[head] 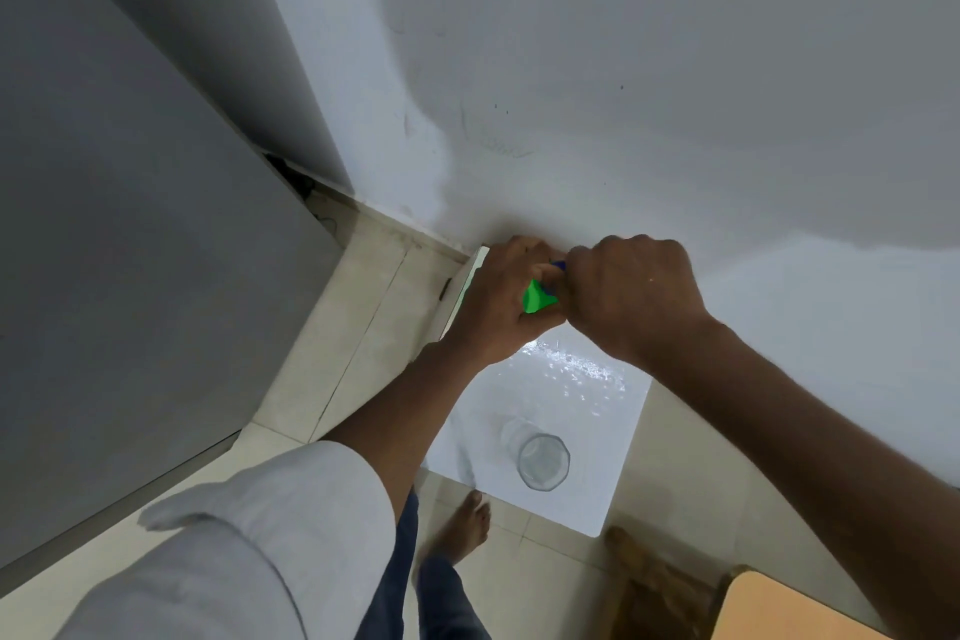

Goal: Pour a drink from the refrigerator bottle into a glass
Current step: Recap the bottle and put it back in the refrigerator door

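A green bottle (536, 297) shows only as a small patch between my hands, above a small white table (597, 421). My left hand (501, 299) is wrapped around the bottle's body. My right hand (631, 294) is closed over its top, where a bit of blue cap (559, 267) peeks out. Most of the bottle is hidden by my fingers. An empty clear glass (543, 461) stands upright on the table's near part, below my hands and apart from them.
The grey refrigerator (130, 224) fills the left side, its door closed. A white wall (623, 68) rises right behind the table. Tiled floor (332, 353), my bare foot (465, 525), and a wooden chair (769, 608) at the lower right surround the table.
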